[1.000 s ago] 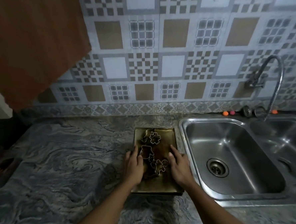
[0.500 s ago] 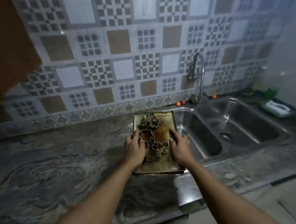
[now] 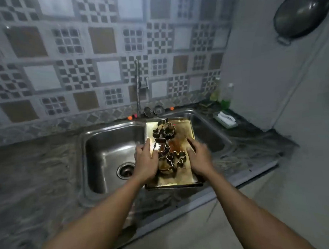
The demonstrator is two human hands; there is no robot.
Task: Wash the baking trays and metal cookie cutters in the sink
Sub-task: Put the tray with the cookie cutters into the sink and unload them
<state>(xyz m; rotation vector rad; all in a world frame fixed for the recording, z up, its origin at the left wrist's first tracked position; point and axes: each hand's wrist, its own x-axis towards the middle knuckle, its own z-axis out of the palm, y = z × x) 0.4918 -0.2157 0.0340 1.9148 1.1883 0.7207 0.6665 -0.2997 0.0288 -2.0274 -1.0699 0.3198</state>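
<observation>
A dirty golden baking tray (image 3: 184, 178) is held over the right basin of a double steel sink (image 3: 103, 147), its near end out over the counter edge. Several metal cookie cutters (image 3: 176, 158) lie on it among brown stains. My left hand (image 3: 145, 161) grips the tray's left rim. My right hand (image 3: 199, 157) grips its right rim. A second dark tray edge shows under the golden one. The right basin is mostly hidden by the tray.
A tall tap (image 3: 138, 87) rises behind the divider between basins. The left basin's drain (image 3: 125, 170) is open to view. Strainer plugs (image 3: 153, 111) sit at the back rim. A soap tray (image 3: 225, 118) and green bottle (image 3: 224, 96) stand right. A wok (image 3: 301, 12) hangs on the wall.
Both hands carried the tray with the cutters from the counter left of the sink to over the right basin. The view swung right with them.
</observation>
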